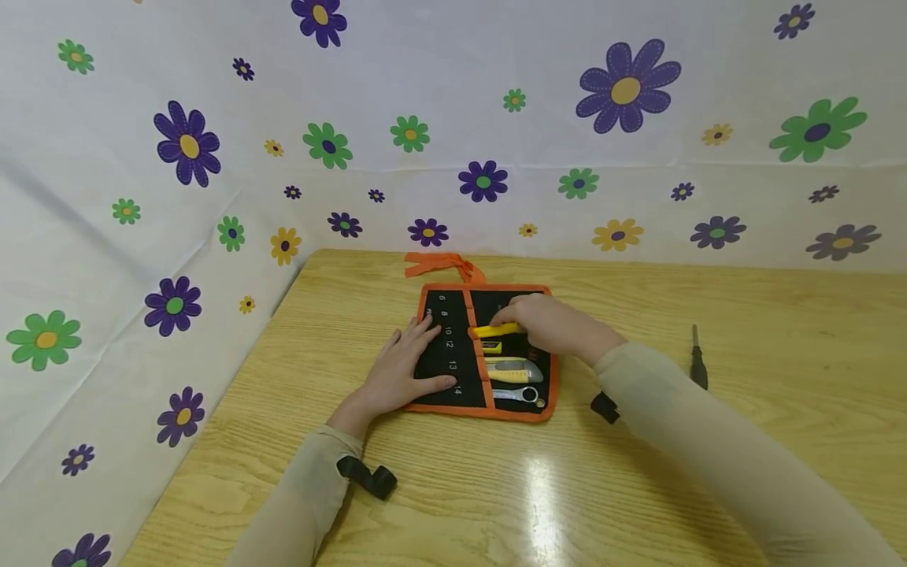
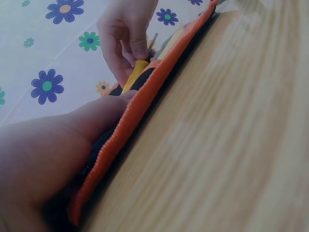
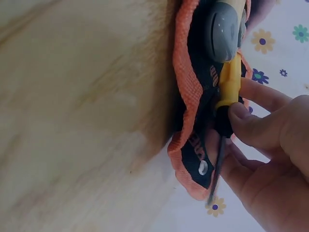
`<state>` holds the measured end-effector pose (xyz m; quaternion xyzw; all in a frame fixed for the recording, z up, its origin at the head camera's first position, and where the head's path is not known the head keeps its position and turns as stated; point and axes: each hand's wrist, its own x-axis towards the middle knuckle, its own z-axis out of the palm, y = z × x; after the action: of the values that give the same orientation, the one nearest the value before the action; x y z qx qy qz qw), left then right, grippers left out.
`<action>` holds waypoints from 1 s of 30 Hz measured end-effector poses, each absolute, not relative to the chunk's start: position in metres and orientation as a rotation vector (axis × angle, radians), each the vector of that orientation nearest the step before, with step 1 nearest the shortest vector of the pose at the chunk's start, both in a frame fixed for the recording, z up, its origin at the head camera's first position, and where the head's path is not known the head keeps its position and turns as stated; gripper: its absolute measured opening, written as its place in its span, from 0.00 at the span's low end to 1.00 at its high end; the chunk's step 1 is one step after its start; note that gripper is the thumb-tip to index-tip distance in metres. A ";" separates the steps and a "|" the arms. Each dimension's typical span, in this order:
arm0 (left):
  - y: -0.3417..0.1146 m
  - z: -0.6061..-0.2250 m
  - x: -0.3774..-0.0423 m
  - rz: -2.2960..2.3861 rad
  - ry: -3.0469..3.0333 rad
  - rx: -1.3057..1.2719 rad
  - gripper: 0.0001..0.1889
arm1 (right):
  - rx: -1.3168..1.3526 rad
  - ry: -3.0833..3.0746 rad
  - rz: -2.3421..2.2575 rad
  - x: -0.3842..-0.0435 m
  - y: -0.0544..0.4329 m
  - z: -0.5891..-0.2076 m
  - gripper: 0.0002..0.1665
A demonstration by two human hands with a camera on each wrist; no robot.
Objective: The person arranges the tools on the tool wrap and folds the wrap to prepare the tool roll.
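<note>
A black tool pouch (image 1: pixel 442 386) with orange edging lies spread on the table, numbers printed on its left panel. My left hand (image 1: pixel 400 366) rests on that panel with its fingers spread; its thumb lies along the orange edge in the left wrist view. At the right panel, my right hand (image 1: pixel 556 323) pinches a yellow-handled screwdriver (image 3: pixel 231 79), thumb near its black collar. The handle's end is at the pocket edge. Below it in the pockets sit a short yellow tool (image 1: pixel 491 346), a yellow-and-grey utility knife (image 1: pixel 513 370) and a metal ring spanner (image 1: pixel 517 395).
A screwdriver with a black handle (image 1: pixel 698 368) lies on the wooden table (image 1: pixel 460 488) to the right. Orange ties (image 1: pixel 439 264) stretch from the pouch's far edge. Behind the table hangs a flower-patterned white cloth (image 1: pixel 439 79). Black straps (image 1: pixel 368 476) hang at both wrists.
</note>
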<state>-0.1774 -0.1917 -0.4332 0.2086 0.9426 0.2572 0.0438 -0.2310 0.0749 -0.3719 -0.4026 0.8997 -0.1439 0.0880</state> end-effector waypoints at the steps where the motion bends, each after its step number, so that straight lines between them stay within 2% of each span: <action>1: -0.192 -0.433 -0.177 0.785 2.881 0.637 0.46 | -1.200 2.675 -0.434 -0.232 0.074 -0.373 0.26; 6: -0.194 -0.433 -0.176 0.782 2.878 0.627 0.46 | -1.228 2.662 -0.481 -0.234 0.072 -0.376 0.22; 17: -0.194 -0.429 -0.175 0.816 2.860 0.616 0.47 | -1.249 2.662 -0.499 -0.233 0.061 -0.379 0.25; 24: -0.193 -0.427 -0.176 0.803 2.862 0.607 0.47 | -1.201 2.708 -0.514 -0.232 0.056 -0.380 0.18; 30: -0.191 -0.423 -0.177 0.798 2.850 0.626 0.47 | -1.146 2.680 -0.580 -0.230 0.073 -0.376 0.15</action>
<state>-0.1768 -0.1913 -0.4233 0.2066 0.9405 0.2634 0.0582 -0.2296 0.0727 -0.3755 -0.3841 0.8986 -0.1945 0.0848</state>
